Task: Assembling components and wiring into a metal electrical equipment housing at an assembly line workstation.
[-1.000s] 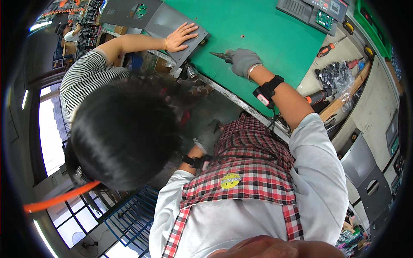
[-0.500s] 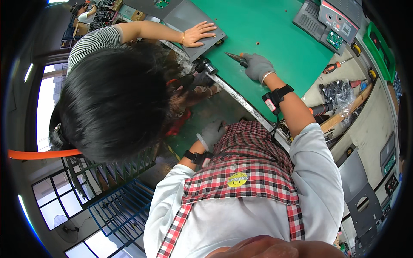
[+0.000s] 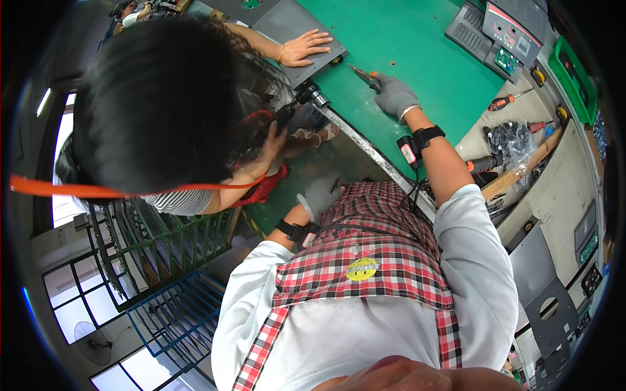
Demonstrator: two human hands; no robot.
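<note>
My right hand (image 3: 396, 98), in a grey glove, is closed around pliers (image 3: 362, 75) with pointed dark jaws and a bit of orange at the handle. It rests over the green table mat (image 3: 391, 39), and the jaws point up and left toward a grey metal panel (image 3: 287, 26). Low beside my checked apron (image 3: 365, 234) is my left hand (image 3: 321, 197), also gloved. Its fingers are mostly hidden, so its grip cannot be made out. Across the panel lies a co-worker's hand (image 3: 306, 47), spread flat. The co-worker's other hand (image 3: 274, 144) grips a dark power driver (image 3: 284, 116) at the table edge.
The co-worker's head (image 3: 163, 98) fills the left, with an orange hose (image 3: 65, 187) beside it. At the right stand a grey machine housing (image 3: 512, 36), a green tray (image 3: 574, 78), a screwdriver (image 3: 505, 101) and bagged parts (image 3: 512, 143). Blue racks (image 3: 176, 313) stand lower left.
The co-worker's head has moved up in the picture, and the hand with the driver now shows more. My right hand, still holding the pliers, has shifted slightly right. My left hand has barely moved.
</note>
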